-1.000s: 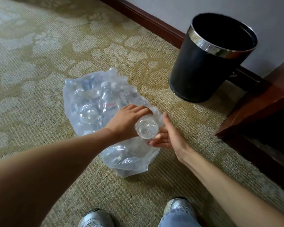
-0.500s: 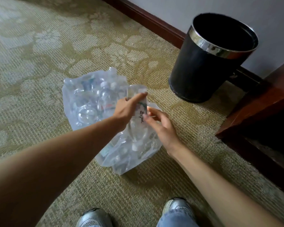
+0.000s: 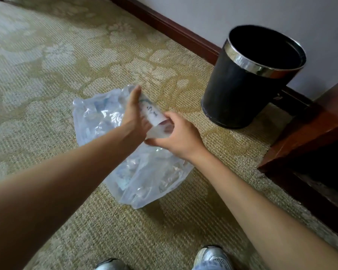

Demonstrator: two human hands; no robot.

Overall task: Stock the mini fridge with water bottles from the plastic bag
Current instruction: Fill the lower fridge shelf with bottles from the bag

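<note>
A clear plastic bag [image 3: 144, 178] full of water bottles lies on the carpet in front of me. One clear water bottle [image 3: 153, 115] with a white label is lifted above the bag, tilted. My left hand [image 3: 134, 112] lies along the bottle's left side, fingers stretched over it. My right hand [image 3: 179, 137] grips the bottle's lower end, fingers curled round it. The picture is blurred by motion. No mini fridge is recognisable in view.
A black waste bin [image 3: 248, 80] with a chrome rim stands by the wall to the right. Dark wooden furniture [image 3: 310, 137] fills the right edge. A wooden skirting board [image 3: 164, 24] runs along the wall. My shoes [image 3: 211, 256] show at the bottom.
The bottle has come up out of the bag. My right hand moved from beside it to grip its lower end, while my left hand slid up along its side.
</note>
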